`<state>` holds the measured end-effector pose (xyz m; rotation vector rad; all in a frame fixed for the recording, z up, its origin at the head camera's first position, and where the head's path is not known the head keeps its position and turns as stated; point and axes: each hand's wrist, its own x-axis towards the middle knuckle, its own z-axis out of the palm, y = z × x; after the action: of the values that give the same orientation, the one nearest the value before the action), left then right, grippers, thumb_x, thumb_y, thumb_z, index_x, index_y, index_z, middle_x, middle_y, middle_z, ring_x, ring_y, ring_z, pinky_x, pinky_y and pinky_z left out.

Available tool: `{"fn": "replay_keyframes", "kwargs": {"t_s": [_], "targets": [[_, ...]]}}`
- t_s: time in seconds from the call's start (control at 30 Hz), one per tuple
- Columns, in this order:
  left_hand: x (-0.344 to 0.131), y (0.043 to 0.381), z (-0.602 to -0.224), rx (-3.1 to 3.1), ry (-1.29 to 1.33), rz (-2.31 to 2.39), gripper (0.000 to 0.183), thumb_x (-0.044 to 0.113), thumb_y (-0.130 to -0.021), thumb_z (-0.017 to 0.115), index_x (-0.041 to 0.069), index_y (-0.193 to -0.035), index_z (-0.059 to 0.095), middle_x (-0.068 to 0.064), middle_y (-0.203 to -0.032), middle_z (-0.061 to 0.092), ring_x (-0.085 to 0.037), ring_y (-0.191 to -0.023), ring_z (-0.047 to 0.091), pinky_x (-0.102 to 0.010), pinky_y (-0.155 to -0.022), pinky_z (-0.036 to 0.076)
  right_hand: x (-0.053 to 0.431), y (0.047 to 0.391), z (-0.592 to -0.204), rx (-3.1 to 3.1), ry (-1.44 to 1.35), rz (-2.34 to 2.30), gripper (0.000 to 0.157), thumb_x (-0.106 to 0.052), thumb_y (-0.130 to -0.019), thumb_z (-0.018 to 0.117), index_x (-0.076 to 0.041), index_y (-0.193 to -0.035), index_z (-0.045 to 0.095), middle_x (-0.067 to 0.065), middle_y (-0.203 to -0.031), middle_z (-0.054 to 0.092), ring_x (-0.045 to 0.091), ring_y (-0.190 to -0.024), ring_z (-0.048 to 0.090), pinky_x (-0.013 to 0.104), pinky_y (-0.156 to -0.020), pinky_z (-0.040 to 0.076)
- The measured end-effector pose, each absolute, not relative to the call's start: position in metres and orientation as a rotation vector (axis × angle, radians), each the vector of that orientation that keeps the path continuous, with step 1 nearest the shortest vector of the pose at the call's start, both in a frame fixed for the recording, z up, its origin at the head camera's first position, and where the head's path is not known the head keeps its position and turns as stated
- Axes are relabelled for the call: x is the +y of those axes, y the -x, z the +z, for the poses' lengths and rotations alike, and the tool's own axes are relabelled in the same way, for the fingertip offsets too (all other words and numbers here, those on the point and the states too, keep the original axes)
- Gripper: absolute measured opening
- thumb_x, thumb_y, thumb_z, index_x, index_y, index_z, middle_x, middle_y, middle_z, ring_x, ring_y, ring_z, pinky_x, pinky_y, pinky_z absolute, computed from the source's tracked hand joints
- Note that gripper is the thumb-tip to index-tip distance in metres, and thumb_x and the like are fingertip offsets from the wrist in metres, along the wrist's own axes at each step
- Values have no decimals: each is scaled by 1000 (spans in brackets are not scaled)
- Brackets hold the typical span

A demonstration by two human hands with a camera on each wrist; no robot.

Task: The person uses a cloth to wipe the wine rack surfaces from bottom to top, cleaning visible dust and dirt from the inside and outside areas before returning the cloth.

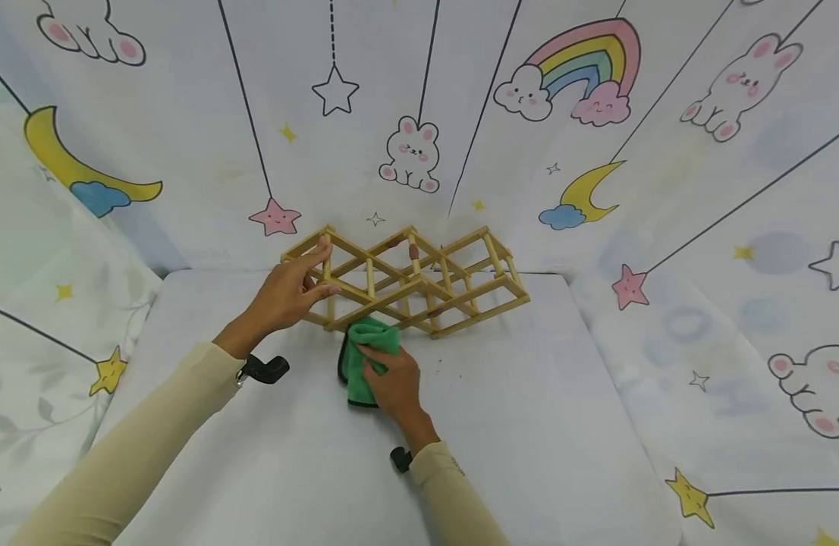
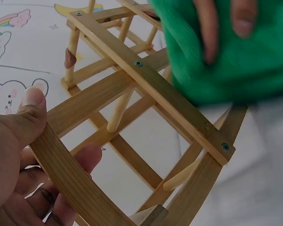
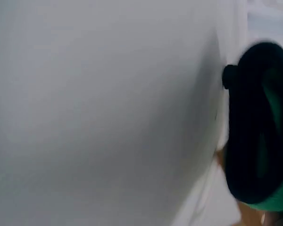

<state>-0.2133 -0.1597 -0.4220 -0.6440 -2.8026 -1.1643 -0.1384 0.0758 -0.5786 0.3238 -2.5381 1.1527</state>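
A folding lattice rack of pale wooden slats and dowels (image 1: 375, 305) stands at the back of the white table. My left hand (image 1: 283, 296) grips its left end, thumb on the near side and fingers behind a slat; the left wrist view shows the thumb (image 2: 34, 106) against that slat. In my right hand (image 1: 395, 379) is a green cloth (image 1: 360, 388) with black edging, bunched under the fingers at the rack's lower front rail. Up close, the cloth (image 2: 254, 66) overlaps a screwed rail (image 2: 151, 87). The right wrist view catches only the cloth's dark edging (image 3: 247, 127), blurred.
The white tabletop (image 1: 529, 425) spreads in front of the rack, with a few dark specks (image 1: 450, 373) right of the cloth. Behind and at both sides hangs a printed curtain (image 1: 208, 136) with bunnies, stars and moons. Each wrist wears a black strap mount (image 1: 265, 369).
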Motion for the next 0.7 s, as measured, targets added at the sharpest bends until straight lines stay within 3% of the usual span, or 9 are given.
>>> {"fn": "replay_keyframes", "kwargs": {"t_s": [0.1,0.3,0.37,0.47,0.57,0.7], "targets": [[-157,215,-422,-2805,649,-1184,78,27,-103,72,5,-166,32,-12,-175,24,-26,-83,70,-36,-73,54,62,149,-581,-2667,-383,1143,31,-21,-98,76,-32,-127,80,5,-129,77,24,-114,73,42,-87,61],[-153,216,-425,-2818,657,-1197,78,26,-103,72,5,-166,32,-11,-176,24,-26,-83,70,-38,-74,54,64,161,-588,-2840,-33,1193,30,-14,-94,75,-32,-118,83,4,-123,80,22,-94,75,31,-62,54],[-153,216,-426,-2814,661,-1187,78,26,-102,72,5,-166,32,-11,-176,24,-25,-82,70,-38,-74,54,66,160,-584,-2835,-41,1197,33,-15,-94,74,-35,-119,82,4,-124,80,22,-91,73,31,-62,53],[-154,215,-425,-2804,658,-1177,78,27,-102,73,5,-166,33,-12,-175,25,-24,-80,69,-36,-73,54,61,160,-576,-2772,-188,1236,33,-18,-98,74,-37,-126,79,6,-129,77,24,-103,73,36,-76,59],[-156,216,-425,-2792,659,-1166,78,27,-101,74,4,-165,34,-13,-174,27,-23,-78,66,-35,-71,53,58,164,-572,-2787,-208,1254,36,-25,-102,72,-38,-135,73,9,-137,73,26,-108,72,34,-77,58],[-159,215,-425,-2791,661,-1154,78,29,-102,73,4,-165,34,-13,-174,27,-22,-78,66,-34,-71,52,69,164,-574,-2874,-81,1191,37,-25,-100,74,-41,-134,73,11,-139,73,23,-84,70,29,-58,48]]}}
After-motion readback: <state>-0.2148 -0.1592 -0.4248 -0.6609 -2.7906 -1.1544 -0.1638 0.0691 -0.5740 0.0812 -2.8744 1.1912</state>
